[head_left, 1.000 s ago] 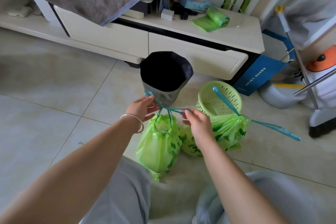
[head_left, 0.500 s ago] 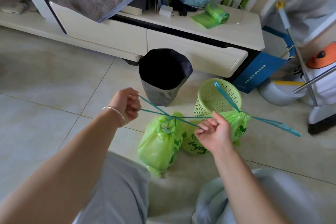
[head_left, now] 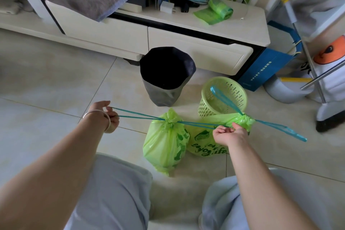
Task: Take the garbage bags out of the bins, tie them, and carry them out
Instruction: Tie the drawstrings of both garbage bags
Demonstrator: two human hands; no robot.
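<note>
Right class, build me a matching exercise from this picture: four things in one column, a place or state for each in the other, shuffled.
1. near green bag
2. black bin
3. roll of bags
4. green basket

a. on the cabinet top
b. behind the far green bag
c. drawstrings pulled taut
d. open, in front of the drawers

1-c, 2-d, 3-a, 4-b
</note>
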